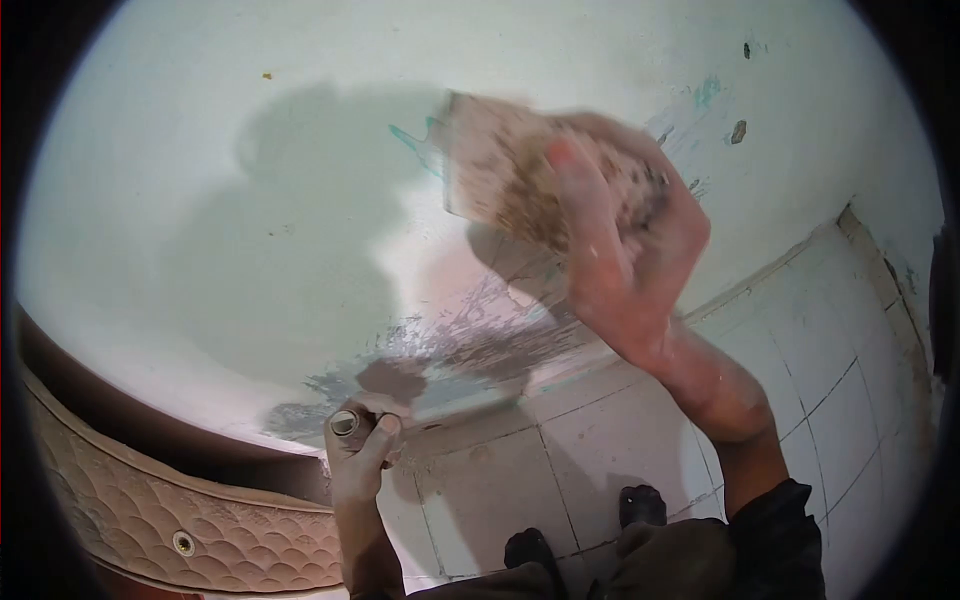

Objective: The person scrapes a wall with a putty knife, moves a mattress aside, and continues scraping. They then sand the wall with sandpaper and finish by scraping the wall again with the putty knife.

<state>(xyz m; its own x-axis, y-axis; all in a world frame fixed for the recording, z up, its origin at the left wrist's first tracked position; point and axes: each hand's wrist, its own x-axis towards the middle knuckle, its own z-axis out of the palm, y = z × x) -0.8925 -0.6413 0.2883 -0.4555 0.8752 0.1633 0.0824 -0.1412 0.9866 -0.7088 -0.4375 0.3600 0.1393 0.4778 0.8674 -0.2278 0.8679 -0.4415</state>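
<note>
My right hand (615, 220) is raised in front of the pale green wall (310, 200), its thumb pressed on a broad flat scraper (505, 170). Brown, crusty patches cover the scraper's face, and its straight edge points left, close over the wall. Motion blurs the hand a little. Lower down, near the foot of the wall, my left hand (362, 450) is closed around a small object with a round, metal-rimmed end (345, 423); I cannot tell what kind it is. Between the hands, the wall has a rough grey scraped patch (480, 345).
A quilted tan mattress (220, 540) stands at lower left beside the wall. Below lies a tiled floor (590, 430), with my dark-covered feet (640, 505) on it. Chipped spots (738, 132) and teal marks (708, 92) show on the wall at upper right.
</note>
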